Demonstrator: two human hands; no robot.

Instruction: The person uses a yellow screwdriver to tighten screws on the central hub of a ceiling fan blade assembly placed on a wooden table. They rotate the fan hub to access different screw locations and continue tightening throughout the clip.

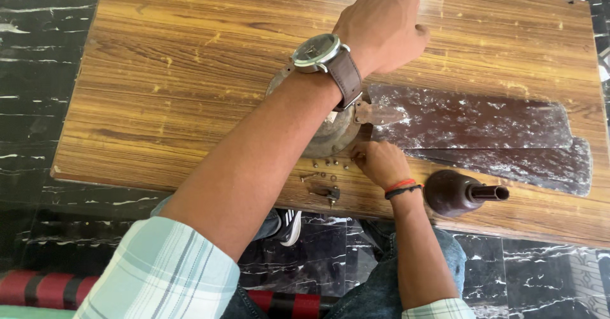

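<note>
From the head camera, the left hand (381,30) is resting curled in a loose fist above the round metal fan motor (327,131) on the wooden counter (178,71), its grip closed on nothing visible. The right hand (380,162) is touching the motor's edge beside small screws (327,162); whether its grip is pinching anything cannot be told. Dusty brown fan blades (473,125) are lying to the right.

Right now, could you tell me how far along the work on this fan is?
Done: small screws lie loose on the wooden table, and the brown canopy lies apart. In hand: the left hand reaches over the motor housing while the right hand works at its edge. Left: one blade bracket looks attached.
</note>
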